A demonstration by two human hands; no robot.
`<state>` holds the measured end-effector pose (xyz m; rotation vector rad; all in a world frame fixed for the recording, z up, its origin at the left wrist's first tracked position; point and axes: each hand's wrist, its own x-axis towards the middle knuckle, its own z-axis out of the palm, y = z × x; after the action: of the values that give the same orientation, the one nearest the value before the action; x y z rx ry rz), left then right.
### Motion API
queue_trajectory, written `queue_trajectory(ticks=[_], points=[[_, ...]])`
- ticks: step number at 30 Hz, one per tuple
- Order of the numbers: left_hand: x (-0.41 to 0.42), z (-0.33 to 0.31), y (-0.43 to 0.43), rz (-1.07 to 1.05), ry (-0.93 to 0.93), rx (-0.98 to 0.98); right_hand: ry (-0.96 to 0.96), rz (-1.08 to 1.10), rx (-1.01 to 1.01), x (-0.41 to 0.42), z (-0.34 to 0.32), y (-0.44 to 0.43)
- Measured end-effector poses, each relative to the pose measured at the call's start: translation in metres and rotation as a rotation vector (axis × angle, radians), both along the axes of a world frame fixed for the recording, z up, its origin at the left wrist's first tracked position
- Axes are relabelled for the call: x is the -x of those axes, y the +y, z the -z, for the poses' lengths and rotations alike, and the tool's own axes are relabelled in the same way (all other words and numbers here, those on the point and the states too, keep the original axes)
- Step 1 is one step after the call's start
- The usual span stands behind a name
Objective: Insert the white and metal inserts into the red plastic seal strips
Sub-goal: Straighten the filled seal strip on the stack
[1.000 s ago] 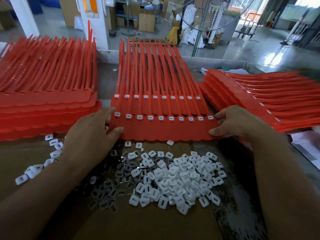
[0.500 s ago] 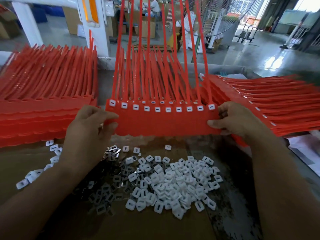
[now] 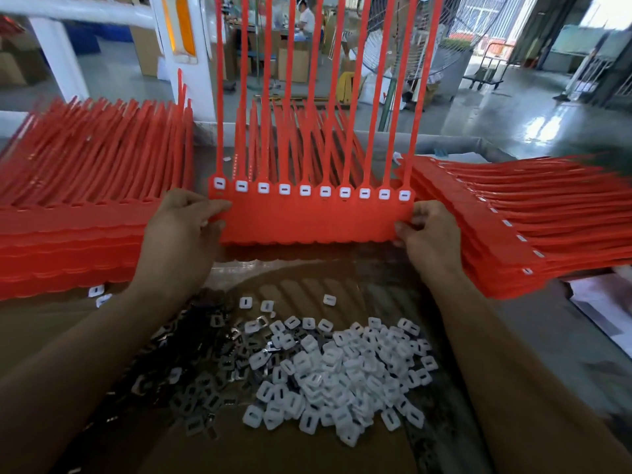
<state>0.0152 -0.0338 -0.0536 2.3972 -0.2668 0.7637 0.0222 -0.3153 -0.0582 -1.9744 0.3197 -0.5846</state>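
Risk: loss of fitted inserts (image 3: 325, 191). Left hand (image 3: 184, 234) and right hand (image 3: 429, 237) each pinch one end of the red seal strip sheet (image 3: 314, 222), held upright above the bench (image 3: 290, 453), tails up, ten heads filled. Flexing or tilting it could shake any loosely pressed insert out. Tails may snag the right-hand stack (image 3: 547, 234). Beneath lie loose white inserts (image 3: 342, 374) and metal inserts (image 3: 205, 384).
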Motion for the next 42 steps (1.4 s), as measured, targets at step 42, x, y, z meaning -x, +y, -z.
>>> queue_trajectory(ticks=[42], points=[[0.010,-0.015,0.050,0.075,0.703,1.740,0.024,0.024,0.648,0.015,0.005,0.004]])
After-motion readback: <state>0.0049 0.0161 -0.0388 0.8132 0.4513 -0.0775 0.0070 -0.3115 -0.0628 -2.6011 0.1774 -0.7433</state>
